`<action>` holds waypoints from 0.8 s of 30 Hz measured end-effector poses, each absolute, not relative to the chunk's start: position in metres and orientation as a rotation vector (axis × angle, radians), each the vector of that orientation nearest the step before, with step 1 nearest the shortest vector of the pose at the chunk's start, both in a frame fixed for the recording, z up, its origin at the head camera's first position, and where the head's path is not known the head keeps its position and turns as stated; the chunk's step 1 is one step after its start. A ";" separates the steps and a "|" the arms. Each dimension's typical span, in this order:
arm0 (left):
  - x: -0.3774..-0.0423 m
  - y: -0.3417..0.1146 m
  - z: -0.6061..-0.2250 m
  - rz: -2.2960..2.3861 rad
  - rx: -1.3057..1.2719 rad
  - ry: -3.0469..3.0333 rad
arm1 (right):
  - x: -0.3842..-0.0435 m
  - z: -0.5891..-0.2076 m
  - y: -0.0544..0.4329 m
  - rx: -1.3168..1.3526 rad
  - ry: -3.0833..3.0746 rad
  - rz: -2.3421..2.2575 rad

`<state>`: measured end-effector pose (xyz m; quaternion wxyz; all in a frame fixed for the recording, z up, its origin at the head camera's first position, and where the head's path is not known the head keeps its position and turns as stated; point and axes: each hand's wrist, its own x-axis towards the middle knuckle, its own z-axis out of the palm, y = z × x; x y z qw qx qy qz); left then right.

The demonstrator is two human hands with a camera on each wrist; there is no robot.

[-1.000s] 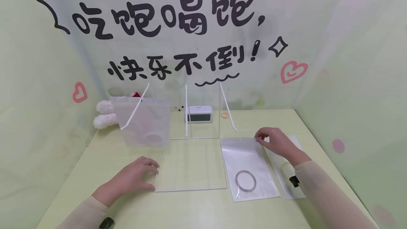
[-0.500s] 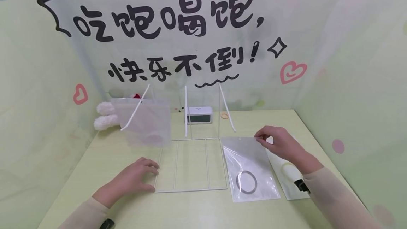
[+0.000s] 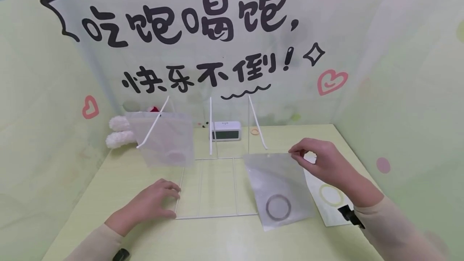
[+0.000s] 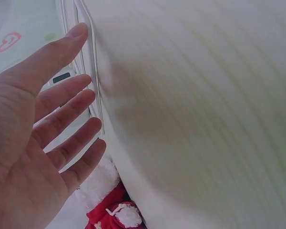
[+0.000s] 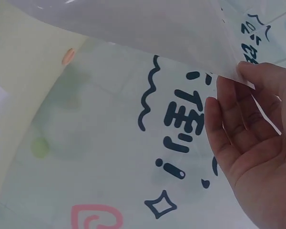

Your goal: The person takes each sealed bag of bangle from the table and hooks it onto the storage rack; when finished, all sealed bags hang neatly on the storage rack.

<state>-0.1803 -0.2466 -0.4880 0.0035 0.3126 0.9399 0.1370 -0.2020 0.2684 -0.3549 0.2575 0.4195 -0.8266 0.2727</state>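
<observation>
My right hand point(image 3: 322, 158) pinches the top right corner of a clear plastic bag point(image 3: 279, 176) with a dark bracelet-like ring point(image 3: 278, 207) inside. The bag's upper part is raised and overlaps the right side of a white wire rack point(image 3: 217, 216). In the right wrist view, thumb and fingertips grip the bag's corner. My left hand point(image 3: 152, 202) rests its fingertips and thumb at the rack's left base rod. The left wrist view shows those fingers straight and spread. Three slanted prongs point(image 3: 211, 128) stick out from the rack, and another plastic bag point(image 3: 166, 136) hangs on the left one.
At right on the table point(image 3: 232, 239) lies a further bag with a yellow ring point(image 3: 331, 195), partly behind my right arm. A white digital clock point(image 3: 226, 131), an orange ring point(image 3: 255, 131) and a fluffy plush toy point(image 3: 119, 132) sit at the back, against the printed curtain.
My right hand has lifted the bag by its corner and brought it slightly left over the rack's edge. More of the yellow ring's bag shows. The left hand stays in place.
</observation>
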 end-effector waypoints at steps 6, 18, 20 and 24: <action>-0.181 -0.249 -0.492 0.430 1.001 2.958 | -0.192 -0.334 0.259 1.161 -2.237 0.738; -0.182 -0.247 -0.491 0.441 1.005 2.963 | -0.169 -0.302 0.240 1.308 -2.153 0.783; -0.182 -0.247 -0.490 0.437 1.004 2.957 | -0.167 -0.298 0.236 1.320 -2.145 0.783; -0.182 -0.246 -0.490 0.423 0.998 2.954 | -0.163 -0.290 0.230 1.332 -2.129 0.774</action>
